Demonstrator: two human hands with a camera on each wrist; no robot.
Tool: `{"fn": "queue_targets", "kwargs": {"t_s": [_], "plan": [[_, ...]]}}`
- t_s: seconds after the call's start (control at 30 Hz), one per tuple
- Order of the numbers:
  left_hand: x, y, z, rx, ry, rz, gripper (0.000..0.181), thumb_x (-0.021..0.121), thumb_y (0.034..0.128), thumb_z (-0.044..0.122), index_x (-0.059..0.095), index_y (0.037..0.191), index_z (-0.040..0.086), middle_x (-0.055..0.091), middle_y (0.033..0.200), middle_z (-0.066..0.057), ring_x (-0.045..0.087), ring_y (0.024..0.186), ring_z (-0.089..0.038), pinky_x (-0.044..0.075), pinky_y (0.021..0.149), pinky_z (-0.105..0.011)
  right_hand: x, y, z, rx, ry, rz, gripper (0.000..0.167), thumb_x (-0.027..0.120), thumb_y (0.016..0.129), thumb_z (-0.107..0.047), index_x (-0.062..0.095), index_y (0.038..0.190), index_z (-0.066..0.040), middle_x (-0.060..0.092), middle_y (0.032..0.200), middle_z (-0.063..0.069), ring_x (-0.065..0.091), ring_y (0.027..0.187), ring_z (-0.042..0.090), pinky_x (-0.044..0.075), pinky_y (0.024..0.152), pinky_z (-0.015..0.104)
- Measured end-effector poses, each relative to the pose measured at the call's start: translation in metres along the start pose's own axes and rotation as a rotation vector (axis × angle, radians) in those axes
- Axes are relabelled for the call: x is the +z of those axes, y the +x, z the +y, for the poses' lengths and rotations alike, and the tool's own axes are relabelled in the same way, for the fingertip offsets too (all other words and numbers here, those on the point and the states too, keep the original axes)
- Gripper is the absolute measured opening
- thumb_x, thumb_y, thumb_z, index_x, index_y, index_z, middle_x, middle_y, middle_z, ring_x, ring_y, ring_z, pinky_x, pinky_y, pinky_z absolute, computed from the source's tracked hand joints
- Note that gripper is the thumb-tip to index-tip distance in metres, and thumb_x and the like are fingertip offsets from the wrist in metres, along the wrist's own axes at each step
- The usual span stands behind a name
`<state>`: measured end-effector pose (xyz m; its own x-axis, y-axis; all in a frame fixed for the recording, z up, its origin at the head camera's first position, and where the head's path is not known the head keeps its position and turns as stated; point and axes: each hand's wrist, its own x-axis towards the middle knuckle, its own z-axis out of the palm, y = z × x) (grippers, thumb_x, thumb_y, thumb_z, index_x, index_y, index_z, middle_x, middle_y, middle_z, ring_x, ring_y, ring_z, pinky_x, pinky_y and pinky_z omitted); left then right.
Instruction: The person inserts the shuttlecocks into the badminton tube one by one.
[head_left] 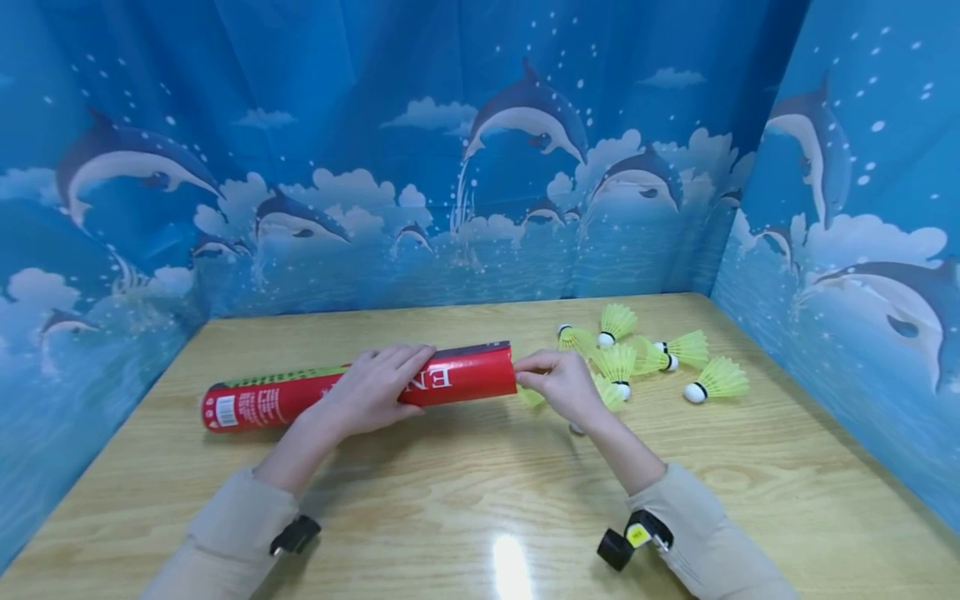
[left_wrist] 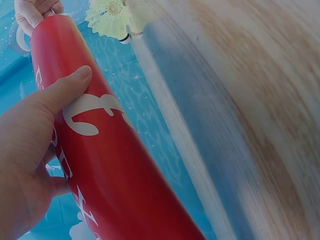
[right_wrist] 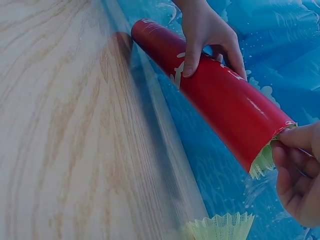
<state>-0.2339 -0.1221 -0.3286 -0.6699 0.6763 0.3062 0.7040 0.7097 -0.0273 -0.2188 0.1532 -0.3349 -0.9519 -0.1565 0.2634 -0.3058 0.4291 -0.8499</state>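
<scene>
A long red shuttlecock tube with white lettering is held slightly tilted over the table, its right end raised. My left hand grips it around the middle, thumb on the near side. At its open right end, my right hand pinches the skirt edge of a yellow-green shuttlecock with thumb and forefinger. The right wrist view shows that skirt filling the tube mouth; its cork is hidden inside. Several loose shuttlecocks, one of them a white-tipped shuttlecock, lie on the table to the right, beyond my right hand.
The wooden table reaches back to a blue dolphin-print curtain, which also runs along the right and left sides. A black wrist device sits at my right sleeve, and another wrist device at my left.
</scene>
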Motion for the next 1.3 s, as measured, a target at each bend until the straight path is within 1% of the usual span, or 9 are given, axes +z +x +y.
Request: {"fn": "queue_targets", "kwargs": {"t_s": [0.3,0.53,0.63,0.8,0.9,1.0,1.1,1.2,1.3], "plan": [[0.0,0.0,0.001,-0.004,0.004,-0.013,0.09,0.086,0.0623,0.031,0.042,0.138,0.008,0.052,0.131,-0.01,0.048,0.117,-0.026,0.044,0.088,-0.052,-0.002,-0.001,0.001,0.011,0.01,-0.037,0.014,0.066,0.083,-0.001,0.073,0.094,0.0,0.069,0.094,0.01,0.062,0.084,0.021,0.053,0.068,0.032],[-0.001,0.002,0.002,-0.007,0.009,-0.013,0.089,0.086,0.0632,0.032,0.042,0.137,0.007,0.051,0.131,-0.01,0.048,0.117,-0.026,0.044,0.088,-0.052,-0.005,-0.003,0.0,0.061,0.026,-0.081,0.018,0.064,0.086,-0.004,0.07,0.101,0.002,0.068,0.098,0.012,0.063,0.079,0.019,0.053,0.073,0.045],[-0.002,0.002,0.002,-0.01,0.001,-0.012,0.09,0.086,0.0628,0.031,0.042,0.137,0.008,0.051,0.131,-0.01,0.048,0.117,-0.026,0.044,0.088,-0.052,-0.008,-0.004,-0.001,0.066,0.021,-0.118,0.02,0.064,0.087,-0.006,0.069,0.105,0.001,0.068,0.099,0.011,0.063,0.079,0.018,0.052,0.075,0.046],[-0.002,0.001,0.002,-0.018,-0.008,-0.02,0.091,0.087,0.0621,0.03,0.041,0.138,0.008,0.051,0.131,-0.01,0.047,0.118,-0.026,0.044,0.089,-0.052,-0.018,-0.006,0.002,0.057,0.035,-0.207,0.026,0.063,0.088,-0.011,0.066,0.112,-0.002,0.065,0.109,0.01,0.062,0.089,0.02,0.051,0.08,0.046],[-0.003,0.0,0.002,-0.022,-0.006,-0.024,0.091,0.087,0.062,0.03,0.041,0.138,0.008,0.051,0.132,-0.01,0.047,0.118,-0.027,0.044,0.089,-0.052,-0.027,-0.007,0.005,0.05,0.051,-0.239,0.031,0.063,0.088,-0.015,0.063,0.116,0.0,0.063,0.113,0.014,0.061,0.095,0.025,0.049,0.083,0.047],[-0.003,0.0,0.001,-0.027,-0.012,-0.024,0.091,0.087,0.0619,0.03,0.041,0.138,0.008,0.051,0.132,-0.01,0.047,0.118,-0.027,0.044,0.089,-0.053,-0.037,-0.008,0.01,0.062,0.073,-0.237,0.033,0.063,0.089,-0.016,0.061,0.117,0.002,0.061,0.114,0.019,0.06,0.098,0.033,0.048,0.084,0.048],[-0.003,-0.001,0.001,-0.028,-0.017,-0.024,0.092,0.087,0.062,0.03,0.041,0.138,0.009,0.051,0.132,-0.01,0.048,0.117,-0.027,0.044,0.088,-0.053,-0.048,-0.009,0.016,0.082,0.073,-0.211,0.035,0.064,0.088,-0.017,0.061,0.117,0.002,0.063,0.112,0.018,0.059,0.099,0.037,0.048,0.082,0.048],[-0.003,-0.001,0.001,-0.025,-0.019,-0.02,0.092,0.087,0.0621,0.03,0.041,0.138,0.009,0.051,0.131,-0.01,0.048,0.117,-0.026,0.044,0.088,-0.053,-0.06,-0.01,0.021,0.093,0.041,-0.184,0.036,0.063,0.089,-0.02,0.061,0.118,0.001,0.064,0.11,0.016,0.061,0.095,0.031,0.049,0.078,0.046],[-0.002,0.0,0.0,-0.021,-0.012,-0.017,0.092,0.087,0.0621,0.03,0.041,0.138,0.008,0.051,0.131,-0.01,0.048,0.117,-0.027,0.044,0.088,-0.053,-0.072,-0.011,0.024,0.103,0.018,-0.157,0.038,0.063,0.089,-0.022,0.061,0.119,0.001,0.063,0.111,0.016,0.061,0.092,0.023,0.05,0.077,0.046]]}}
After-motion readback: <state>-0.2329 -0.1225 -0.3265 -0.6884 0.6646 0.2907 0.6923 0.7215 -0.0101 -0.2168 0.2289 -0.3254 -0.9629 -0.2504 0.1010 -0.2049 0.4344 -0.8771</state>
